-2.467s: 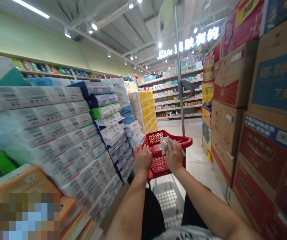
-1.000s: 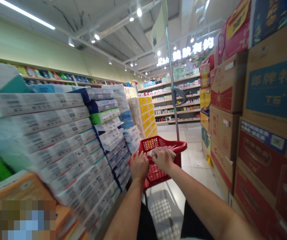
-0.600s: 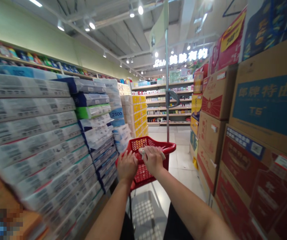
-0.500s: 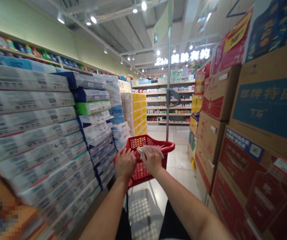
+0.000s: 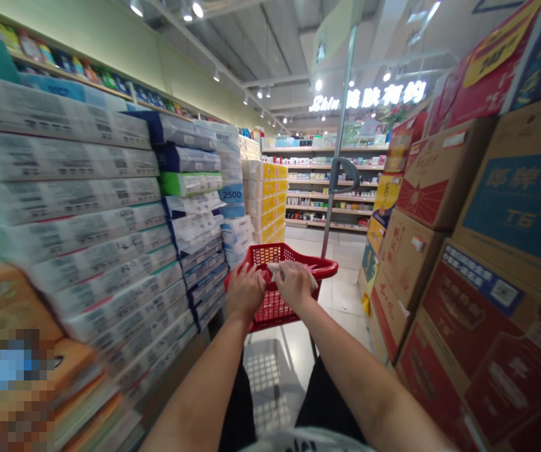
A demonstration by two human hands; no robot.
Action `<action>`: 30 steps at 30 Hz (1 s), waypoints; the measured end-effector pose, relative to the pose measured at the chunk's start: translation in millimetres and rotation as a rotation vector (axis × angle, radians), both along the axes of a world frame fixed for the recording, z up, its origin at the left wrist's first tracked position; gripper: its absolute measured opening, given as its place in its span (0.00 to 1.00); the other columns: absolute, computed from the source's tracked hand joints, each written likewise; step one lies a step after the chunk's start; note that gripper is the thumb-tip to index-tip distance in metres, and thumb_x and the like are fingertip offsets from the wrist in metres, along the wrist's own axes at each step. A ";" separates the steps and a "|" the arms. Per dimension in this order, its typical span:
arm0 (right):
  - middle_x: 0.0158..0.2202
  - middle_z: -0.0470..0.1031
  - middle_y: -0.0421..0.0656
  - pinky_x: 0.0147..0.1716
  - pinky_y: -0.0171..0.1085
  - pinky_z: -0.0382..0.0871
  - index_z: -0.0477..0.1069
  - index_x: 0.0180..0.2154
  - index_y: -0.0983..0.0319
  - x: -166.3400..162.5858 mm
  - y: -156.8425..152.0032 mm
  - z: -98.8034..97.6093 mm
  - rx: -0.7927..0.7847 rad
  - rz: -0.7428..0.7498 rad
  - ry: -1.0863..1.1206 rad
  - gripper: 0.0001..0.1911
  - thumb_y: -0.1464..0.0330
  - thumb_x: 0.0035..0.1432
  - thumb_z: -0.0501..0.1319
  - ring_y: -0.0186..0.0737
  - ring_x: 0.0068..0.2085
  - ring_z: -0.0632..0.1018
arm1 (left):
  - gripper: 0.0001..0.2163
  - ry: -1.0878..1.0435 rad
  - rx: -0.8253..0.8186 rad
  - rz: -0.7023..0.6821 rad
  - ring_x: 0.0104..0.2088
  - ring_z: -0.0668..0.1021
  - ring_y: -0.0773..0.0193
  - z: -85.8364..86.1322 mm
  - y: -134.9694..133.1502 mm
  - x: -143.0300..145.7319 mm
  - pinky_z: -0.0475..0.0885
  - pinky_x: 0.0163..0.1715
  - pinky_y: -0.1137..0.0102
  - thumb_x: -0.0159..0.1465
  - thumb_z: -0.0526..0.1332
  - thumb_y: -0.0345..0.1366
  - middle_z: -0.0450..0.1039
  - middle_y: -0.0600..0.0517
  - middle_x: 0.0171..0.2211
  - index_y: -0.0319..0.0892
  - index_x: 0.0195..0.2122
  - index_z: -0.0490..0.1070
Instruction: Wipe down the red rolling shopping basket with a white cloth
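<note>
Stacks of tissue packs (image 5: 91, 232) wall your left as your left hand (image 5: 245, 292) clenches the near rim of a red cart basket (image 5: 277, 307) mid-aisle. Just beside it, your right hand (image 5: 294, 285) presses a pale cloth (image 5: 275, 270) onto that rim. Cardboard cartons (image 5: 444, 251) tower on your right.

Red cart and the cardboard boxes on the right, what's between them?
In the head view, only bare tiled floor lies between the red cart and the boxes; the cart's grey pole rises there.
</note>
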State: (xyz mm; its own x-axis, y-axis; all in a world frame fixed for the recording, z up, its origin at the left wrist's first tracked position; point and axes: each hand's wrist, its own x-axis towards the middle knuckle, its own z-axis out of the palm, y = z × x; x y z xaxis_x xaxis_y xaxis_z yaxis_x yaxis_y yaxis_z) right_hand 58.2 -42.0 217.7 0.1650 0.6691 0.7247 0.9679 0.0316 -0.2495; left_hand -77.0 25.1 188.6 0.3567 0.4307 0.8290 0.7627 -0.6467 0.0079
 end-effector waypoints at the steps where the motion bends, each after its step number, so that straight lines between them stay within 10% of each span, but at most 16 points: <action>1: 0.41 0.76 0.43 0.47 0.41 0.61 0.73 0.38 0.58 0.1 2.0 4.5 -0.038 0.001 0.000 0.09 0.67 0.62 0.54 0.42 0.43 0.73 | 0.17 0.010 0.003 0.009 0.56 0.71 0.51 0.5 -1.0 0.3 0.56 0.60 0.51 0.67 0.48 0.34 0.76 0.44 0.48 0.39 0.45 0.76; 9: 0.53 0.71 0.44 0.58 0.47 0.52 0.69 0.51 0.57 -5.2 -9.8 -33.1 0.212 0.052 -0.062 0.16 0.66 0.62 0.54 0.47 0.56 0.65 | 0.17 0.018 0.003 0.021 0.56 0.71 0.51 1.0 -3.1 -4.7 0.55 0.61 0.53 0.67 0.47 0.33 0.76 0.44 0.48 0.38 0.44 0.76; 30: 0.41 0.76 0.42 0.48 0.42 0.59 0.73 0.38 0.58 -9.5 -0.7 -3.2 0.062 0.013 -0.013 0.07 0.68 0.61 0.57 0.43 0.44 0.72 | 0.16 -0.011 0.017 0.009 0.52 0.74 0.51 3.0 -6.0 -3.5 0.59 0.58 0.52 0.67 0.49 0.33 0.78 0.44 0.45 0.38 0.41 0.77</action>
State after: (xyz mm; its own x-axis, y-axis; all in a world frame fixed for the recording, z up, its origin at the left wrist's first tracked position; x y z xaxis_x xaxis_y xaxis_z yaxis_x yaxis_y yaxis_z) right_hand 48.8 -42.7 214.5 0.1466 0.6245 0.7671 0.9705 0.0594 -0.2338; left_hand -80.5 19.1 191.6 0.3441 0.4193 0.8401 0.7681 -0.6403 0.0049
